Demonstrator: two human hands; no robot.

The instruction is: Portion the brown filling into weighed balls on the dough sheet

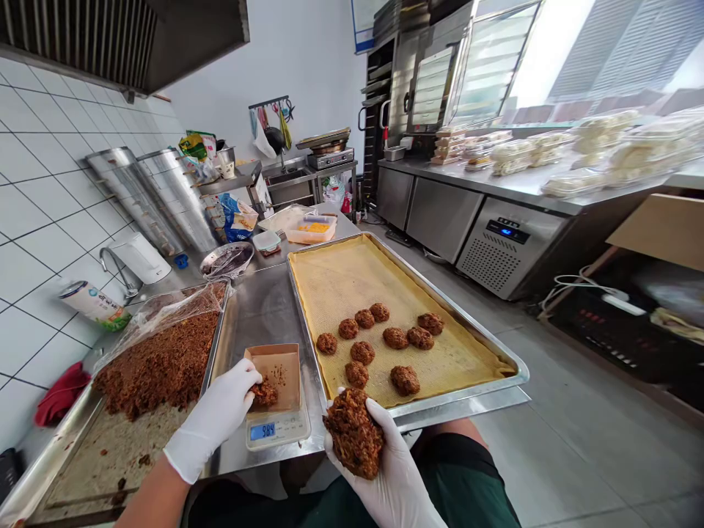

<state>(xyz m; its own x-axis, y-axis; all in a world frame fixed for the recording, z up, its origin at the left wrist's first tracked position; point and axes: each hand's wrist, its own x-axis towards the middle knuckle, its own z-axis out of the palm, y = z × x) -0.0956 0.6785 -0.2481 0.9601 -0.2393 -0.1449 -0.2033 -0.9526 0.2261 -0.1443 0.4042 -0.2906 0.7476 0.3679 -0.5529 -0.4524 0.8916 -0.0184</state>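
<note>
My left hand (pixel 212 418), in a white glove, pinches a small piece of brown mixture (pixel 265 394) over the paper on a small digital scale (pixel 276 425). My right hand (pixel 393 477), also gloved, cups a large lump of the same brown mixture (pixel 353 433) near the table's front edge. A large tray (pixel 484 334) lined with a yellow mat holds several round brown portions (pixel 379 341). To the left, another tray (pixel 82 469) holds a heap of loose brown mixture (pixel 159 363) under clear plastic film.
A metal bowl (pixel 226 259) and plastic containers (pixel 312 229) stand farther back on the steel table. A red cloth (pixel 58 396) and a tube-shaped package (pixel 93 304) lie by the tiled wall. Steel counters with wrapped goods (pixel 550 158) line the right side across the floor aisle.
</note>
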